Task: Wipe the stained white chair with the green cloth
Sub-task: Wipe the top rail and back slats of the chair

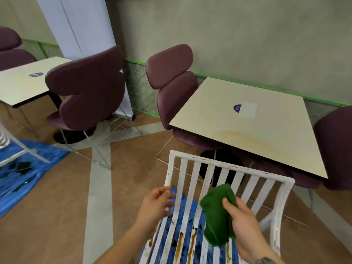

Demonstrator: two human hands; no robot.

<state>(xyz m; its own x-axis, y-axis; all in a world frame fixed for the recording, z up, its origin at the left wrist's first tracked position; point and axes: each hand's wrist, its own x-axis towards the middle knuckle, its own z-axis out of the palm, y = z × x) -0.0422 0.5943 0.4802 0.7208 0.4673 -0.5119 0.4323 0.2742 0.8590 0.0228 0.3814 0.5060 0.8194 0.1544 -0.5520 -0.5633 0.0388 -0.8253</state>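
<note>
A white slatted chair [210, 172] stands in front of me, its back toward the beige table. Brown and dark stains run down the seat slats at the bottom of the view, and small rust-coloured marks dot the top rail. My right hand [242, 223] grips a bunched green cloth [217, 214] over the slats right of the chair's middle. My left hand [155, 203] is at the chair's left side, fingers spread and relaxed close to the left upright; whether it touches the frame I cannot tell.
A beige square table [247, 126] stands just behind the chair, ringed by purple padded chairs [171, 82]. A blue tarp [24, 176] covers the floor on the left and under the white chair. Another table [24, 80] and purple chair [89, 88] stand at the left.
</note>
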